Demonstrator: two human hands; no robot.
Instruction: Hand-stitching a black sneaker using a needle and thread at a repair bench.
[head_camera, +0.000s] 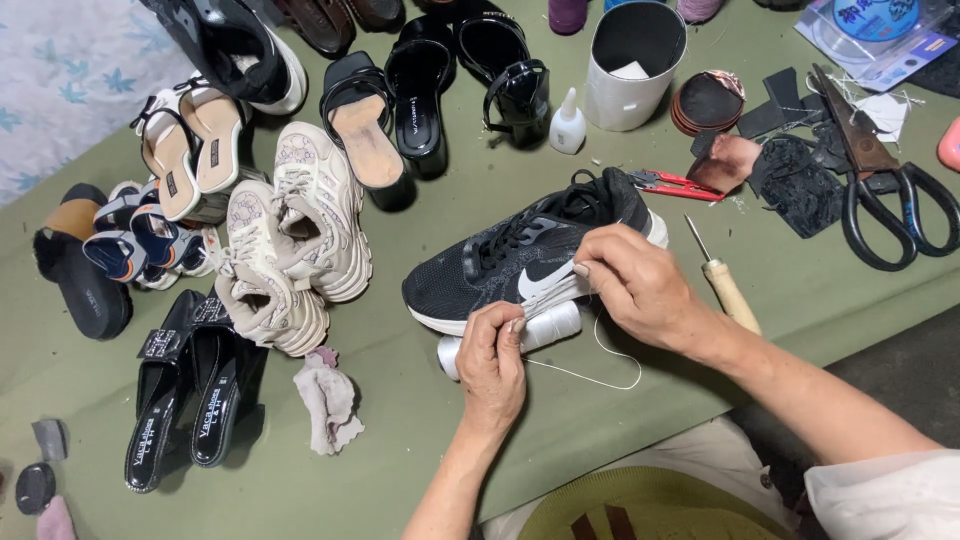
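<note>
My left hand (492, 358) pinches white thread at the spool (540, 330); my right hand (640, 285) pinches thread against the black mesh sneaker (500, 262), white-soled.

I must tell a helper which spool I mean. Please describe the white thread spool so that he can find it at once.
On the green table cover, find the black sneaker with a white sole. The white thread spool lies on its side just in front of it, under the left hand. It is the only spool lying down, and a loose white thread curls from it.
</note>
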